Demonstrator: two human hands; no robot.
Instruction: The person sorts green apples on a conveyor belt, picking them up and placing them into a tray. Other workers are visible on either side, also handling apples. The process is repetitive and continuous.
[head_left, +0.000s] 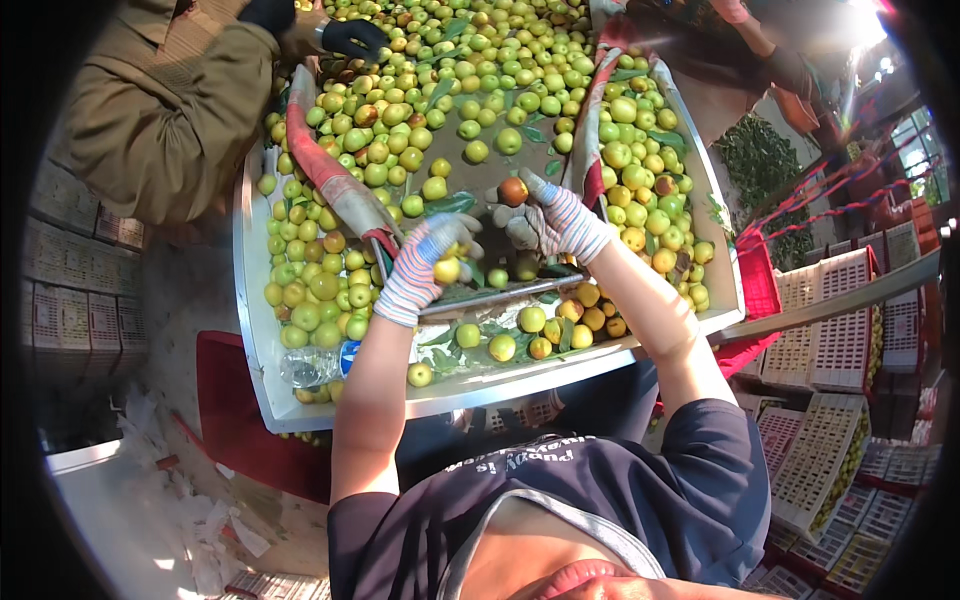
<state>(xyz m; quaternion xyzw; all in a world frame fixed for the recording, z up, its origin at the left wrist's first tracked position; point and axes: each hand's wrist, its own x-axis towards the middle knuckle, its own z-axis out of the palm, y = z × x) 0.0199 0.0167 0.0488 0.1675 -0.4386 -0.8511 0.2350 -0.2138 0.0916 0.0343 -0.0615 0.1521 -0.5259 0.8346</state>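
Both my hands wear striped knit gloves above a sorting tray (480, 409) heaped with green jujube-like fruits (390, 112). My left hand (439, 255) curls around a yellow-green fruit (447, 271), and its fingertips partly hide what else it may hold. With my right hand (551, 217) I grip a brown-red fruit (513, 191) between thumb and fingers. Below my hands runs the metal front edge (502, 293) of the inner chute, with a few loose fruits and leaves behind it. Yellowish and browned fruits (577, 315) lie in the tray's front channel.
A clear plastic bottle (309, 367) lies at the tray's front left. Red-and-white cloth-wrapped dividers (330, 169) (592, 112) flank the chute. A co-worker's black-gloved hand (352, 37) reaches in at upper left; another person stands upper right. Plastic crates (821, 450) of fruit stack at right.
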